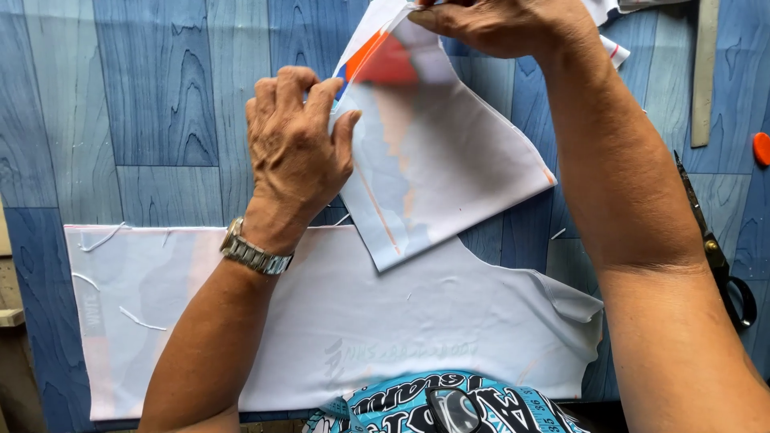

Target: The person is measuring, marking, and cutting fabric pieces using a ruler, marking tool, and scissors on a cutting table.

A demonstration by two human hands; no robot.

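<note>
At the lower left of the frame we see a large white cloth panel (385, 321) lying flat on the blue wood-patterned table (152, 104), with a few loose white threads on its left part. Our left hand (295, 148) (a metal watch (255, 252) sits on its wrist) is up at the centre, its fingers closed together on the left edge of a smaller white cloth piece (449, 168). This piece is lifted off the table at the upper middle of the frame, overlapping the top edge of the big panel, and it shows an orange and blue stripe near its top. Our right hand (501, 24), at the top centre, pinches the upper edge of the same piece. Further right, scissors (718, 256) lie along the table beside our right forearm, a ruler (703, 72) stands in the upper right corner, and a small orange object (761, 148) touches the right edge.
</note>
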